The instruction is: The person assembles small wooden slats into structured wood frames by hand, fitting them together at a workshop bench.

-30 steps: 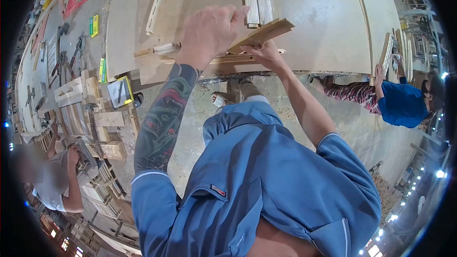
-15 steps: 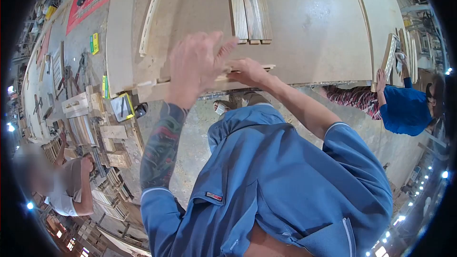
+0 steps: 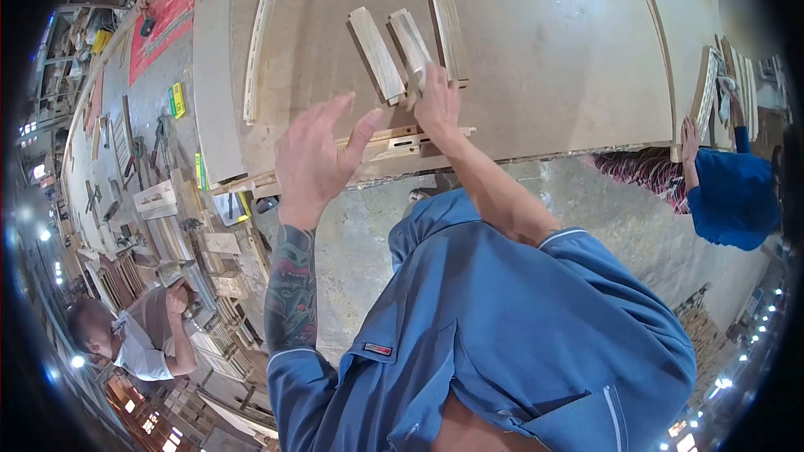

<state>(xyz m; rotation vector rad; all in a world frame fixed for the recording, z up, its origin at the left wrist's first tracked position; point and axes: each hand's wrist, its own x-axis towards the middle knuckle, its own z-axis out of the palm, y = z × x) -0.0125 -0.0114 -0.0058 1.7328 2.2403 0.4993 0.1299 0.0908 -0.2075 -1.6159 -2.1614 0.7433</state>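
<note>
Three short wooden slats lie apart on the pale workbench [image 3: 536,67]: a left slat [image 3: 376,52], a middle slat [image 3: 408,36] and a right slat [image 3: 449,33]. My right hand [image 3: 438,107] is closed around the near end of the middle slat, its fingertips partly hidden. Over the bench's front edge my left hand [image 3: 314,155] hangs open, thumb and fingers spread, with nothing in it. Between the hands, along that edge, lie wooden rails [image 3: 406,144] with slots cut in them; my left hand covers part of them.
A long slotted strip [image 3: 260,46] lies at the bench's left. Hand tools [image 3: 138,146] and wood pieces cover the left-hand table. One person [image 3: 151,335] works at lower left, another in a blue shirt [image 3: 737,197] at right. A third person's hand is on a red sheet [image 3: 167,21].
The slats, side by side before, are now spread and tilted. My right hand moved from the edge rails up to the middle slat. My left hand shifted down and left, fingers spread.
</note>
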